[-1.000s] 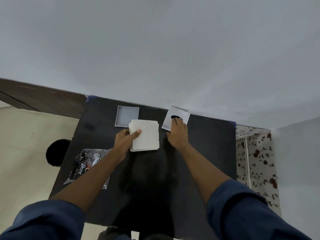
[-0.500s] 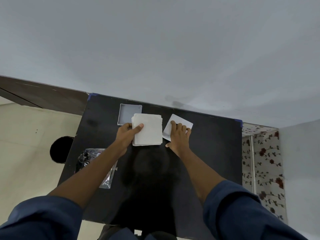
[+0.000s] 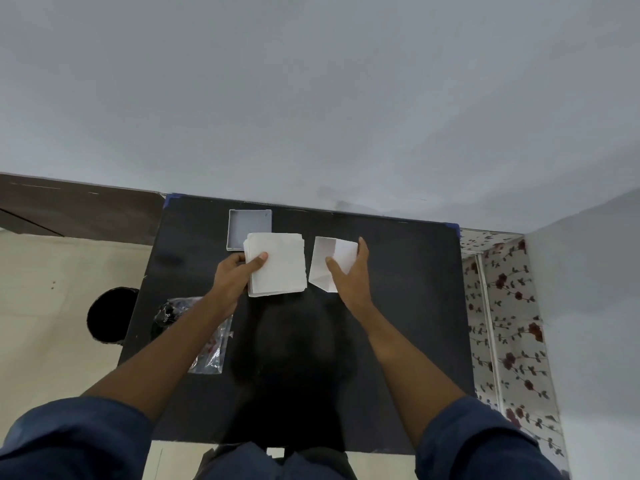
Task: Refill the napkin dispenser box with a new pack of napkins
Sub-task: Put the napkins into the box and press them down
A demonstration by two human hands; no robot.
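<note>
Holding tight, the left hand pinches the napkin stack at its left edge, thumb on top. The right hand grips the white dispenser box, tipped up just beside the stack. The grey lid lies behind on the black table. It would help to turn the box's open side toward the stack, keep the napkins square, and slide them in slowly.

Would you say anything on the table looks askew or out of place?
Mildly: the napkin stack overlaps the tray corner, its sheets slightly fanned. The box is tipped up in the right hand. A crumpled wrapper lies left.
</note>
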